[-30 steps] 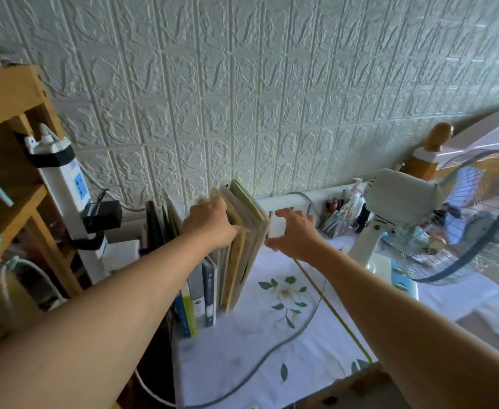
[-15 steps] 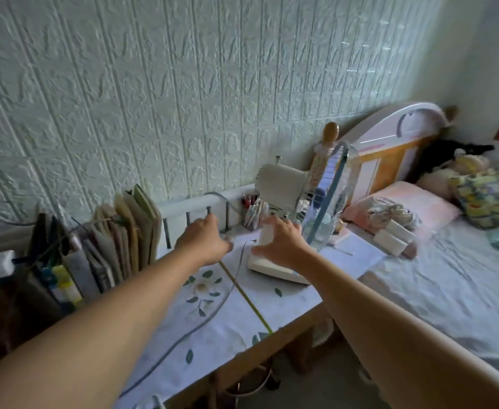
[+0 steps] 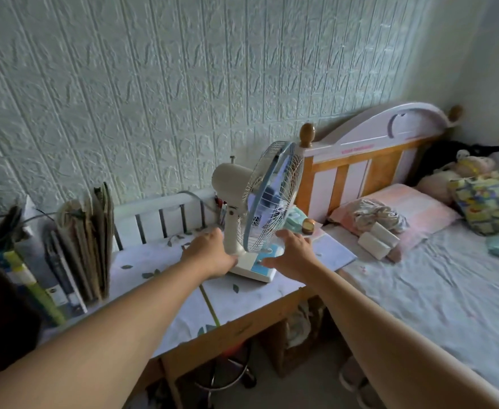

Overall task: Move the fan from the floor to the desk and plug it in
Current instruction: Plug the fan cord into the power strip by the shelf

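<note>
fan (image 3: 252,208): upright on desk (image 3: 242,299), near back rail, beside bed headboard (image 3: 360,160) | left hand (image 3: 210,255): at left side of base, beside stem, fingers loosely spread, touching or not cannot tell | right hand (image 3: 294,255): just right of base, under grille, fingers relaxed and open, holding nothing | books (image 3: 80,243): standing at left end of desk

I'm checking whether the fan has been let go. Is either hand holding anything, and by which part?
The left hand rests against the fan at its base and stem; a curled grip cannot be told. The right hand is open, holding nothing.
</note>
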Available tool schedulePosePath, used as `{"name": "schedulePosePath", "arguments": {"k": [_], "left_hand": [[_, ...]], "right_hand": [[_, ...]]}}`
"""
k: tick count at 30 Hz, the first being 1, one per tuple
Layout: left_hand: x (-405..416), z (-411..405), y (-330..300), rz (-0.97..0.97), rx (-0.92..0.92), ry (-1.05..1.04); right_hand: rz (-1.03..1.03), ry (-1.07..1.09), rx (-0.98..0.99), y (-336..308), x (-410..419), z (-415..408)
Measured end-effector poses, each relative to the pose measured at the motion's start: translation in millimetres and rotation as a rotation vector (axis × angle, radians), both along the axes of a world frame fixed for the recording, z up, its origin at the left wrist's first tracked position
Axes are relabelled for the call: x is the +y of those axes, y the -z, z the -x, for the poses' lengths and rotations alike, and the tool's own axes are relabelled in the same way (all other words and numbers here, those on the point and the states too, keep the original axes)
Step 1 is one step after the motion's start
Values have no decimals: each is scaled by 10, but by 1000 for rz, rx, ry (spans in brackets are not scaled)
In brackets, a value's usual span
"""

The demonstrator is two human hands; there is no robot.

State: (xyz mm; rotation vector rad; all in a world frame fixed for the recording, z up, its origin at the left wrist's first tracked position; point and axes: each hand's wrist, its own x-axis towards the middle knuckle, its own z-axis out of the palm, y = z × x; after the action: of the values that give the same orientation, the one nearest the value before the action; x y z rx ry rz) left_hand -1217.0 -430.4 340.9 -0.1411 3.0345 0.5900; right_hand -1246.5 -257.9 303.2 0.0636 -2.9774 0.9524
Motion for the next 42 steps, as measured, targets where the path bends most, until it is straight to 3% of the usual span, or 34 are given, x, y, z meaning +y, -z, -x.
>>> {"name": "schedulePosePath", "arguments": {"k": [17, 29, 42], "left_hand": [[186, 243, 205, -148, -36, -108], [369, 804, 1395, -125, -71, -216], [89, 1968, 2515, -279, 199, -113]], "right_hand": [[-20, 3, -3, 118, 471, 319], [-40, -100, -99, 1226, 543, 952], [12, -74, 98, 2483, 47, 1697]]}}
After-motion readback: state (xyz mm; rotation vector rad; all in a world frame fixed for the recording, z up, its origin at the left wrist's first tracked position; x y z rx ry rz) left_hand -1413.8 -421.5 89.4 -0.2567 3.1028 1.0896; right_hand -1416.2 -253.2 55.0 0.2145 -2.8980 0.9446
